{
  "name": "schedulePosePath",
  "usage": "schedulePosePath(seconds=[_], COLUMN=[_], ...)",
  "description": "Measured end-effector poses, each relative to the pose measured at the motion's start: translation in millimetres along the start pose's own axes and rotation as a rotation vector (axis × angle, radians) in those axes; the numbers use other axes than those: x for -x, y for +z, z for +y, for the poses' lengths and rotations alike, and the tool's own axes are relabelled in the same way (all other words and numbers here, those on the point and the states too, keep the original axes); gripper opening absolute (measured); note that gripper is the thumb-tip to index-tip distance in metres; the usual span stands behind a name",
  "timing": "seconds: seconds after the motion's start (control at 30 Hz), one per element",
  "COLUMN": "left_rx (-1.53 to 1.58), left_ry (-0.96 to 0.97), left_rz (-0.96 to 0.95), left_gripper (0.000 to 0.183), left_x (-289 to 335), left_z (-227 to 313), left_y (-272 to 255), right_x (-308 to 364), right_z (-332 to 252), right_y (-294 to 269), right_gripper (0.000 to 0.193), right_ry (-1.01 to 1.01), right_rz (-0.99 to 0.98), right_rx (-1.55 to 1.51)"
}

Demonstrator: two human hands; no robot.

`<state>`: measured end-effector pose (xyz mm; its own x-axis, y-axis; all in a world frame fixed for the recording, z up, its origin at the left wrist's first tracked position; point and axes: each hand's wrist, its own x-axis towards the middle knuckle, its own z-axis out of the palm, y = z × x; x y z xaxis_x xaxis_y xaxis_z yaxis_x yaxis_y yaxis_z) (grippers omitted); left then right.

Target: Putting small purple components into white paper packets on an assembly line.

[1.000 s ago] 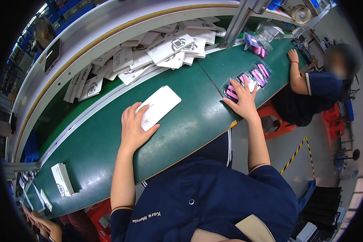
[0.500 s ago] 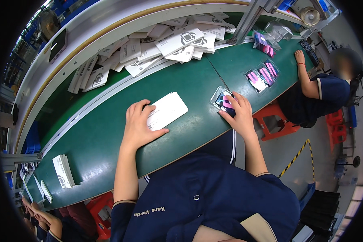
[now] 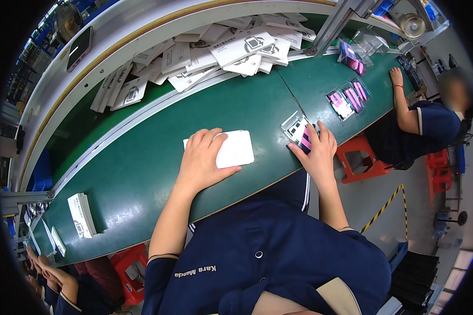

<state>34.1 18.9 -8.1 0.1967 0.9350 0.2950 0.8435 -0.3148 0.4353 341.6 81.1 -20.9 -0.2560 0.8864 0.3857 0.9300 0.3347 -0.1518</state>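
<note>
My left hand (image 3: 201, 161) lies over a flat white cardboard box (image 3: 238, 149) on the green bench. Its fingers bend across the top and its thumb rests along the near edge; the palm hides the box's left part. Farther right, my right hand (image 3: 319, 153) grips a small clear plastic tray (image 3: 290, 122) between thumb and fingers. Black, white and pink pieces (image 3: 302, 137) sit in that tray, partly covered by my fingers. Both the box and the tray rest on the bench.
Many white boxes (image 3: 242, 48) lie heaped along the back ledge. A short stack of them (image 3: 82, 215) stands at left. More trays with pink pieces (image 3: 347, 100) lie at right, near a seated co-worker (image 3: 431, 118). Another person's hands (image 3: 50, 270) show at lower left.
My left hand has shifted right and turned the white box, whose long side now runs nearly level. My right hand stays at the tray. The whole view has moved slightly.
</note>
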Motion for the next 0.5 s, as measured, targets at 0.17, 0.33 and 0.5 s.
schedulePosePath(seconds=[0.17,0.33,0.5], left_rx=[0.016,0.040,0.027], left_ry=[0.006,0.007,-0.009], left_rz=[-0.024,-0.054,-0.080], left_gripper=[0.075,0.078,0.076], left_x=[0,0,0], left_z=[2,3,1], left_y=[-6,-8,-6], right_x=[-2,-12,-25], right_z=[6,-14,-31], right_y=[12,13,12], right_gripper=[0.067,0.056,0.060], right_ry=[0.023,-0.280,-0.507], right_rz=[0.058,-0.110,-0.414], right_rx=[-0.222,-0.426,-0.534])
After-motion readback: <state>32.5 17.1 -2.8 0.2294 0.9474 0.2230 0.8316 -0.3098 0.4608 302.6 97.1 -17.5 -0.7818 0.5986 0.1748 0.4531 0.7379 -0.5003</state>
